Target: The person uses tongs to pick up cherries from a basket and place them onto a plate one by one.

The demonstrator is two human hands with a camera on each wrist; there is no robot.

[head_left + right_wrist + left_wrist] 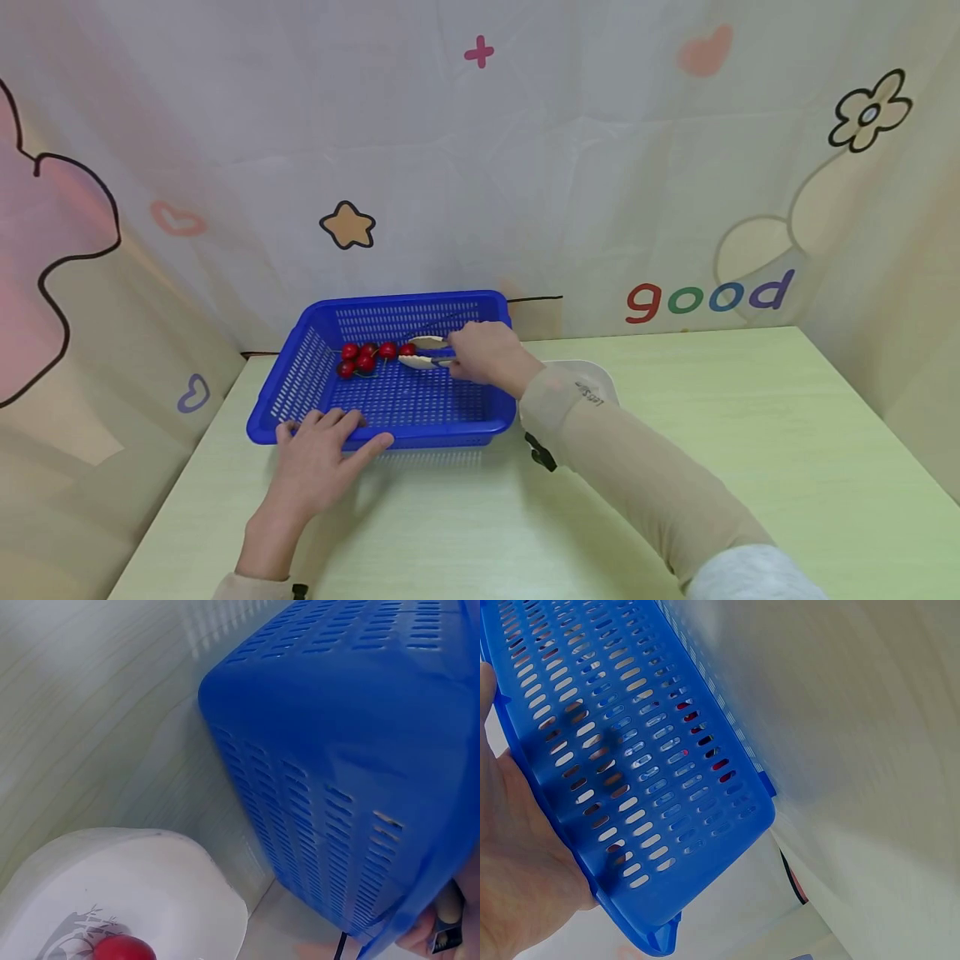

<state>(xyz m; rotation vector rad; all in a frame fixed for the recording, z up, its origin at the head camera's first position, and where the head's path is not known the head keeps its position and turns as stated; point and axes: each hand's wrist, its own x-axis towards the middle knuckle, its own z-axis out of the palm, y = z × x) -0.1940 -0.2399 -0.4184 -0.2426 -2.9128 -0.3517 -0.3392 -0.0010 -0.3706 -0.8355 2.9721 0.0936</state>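
Note:
A blue plastic basket (420, 437) with slotted walls stands on the table. Several red cherries (365, 364) lie together inside, towards its far left. My right hand (487, 354) grips tongs (426, 342) over the basket's right part. Their two cream tips are spread, and one cherry (407, 349) sits right at them. My left hand (318, 458) holds the basket's near rim at the left, with its fingertips bent over the edge. The left wrist view shows the palm (525, 862) against the rim. In the right wrist view the basket wall hides most of the right hand.
A white bowl (585, 375), partly covered by the right forearm, stands right of the basket. The right wrist view shows a red cherry (124, 949) in it. The pale green table (712, 400) meets a printed curtain (600, 167) at the back.

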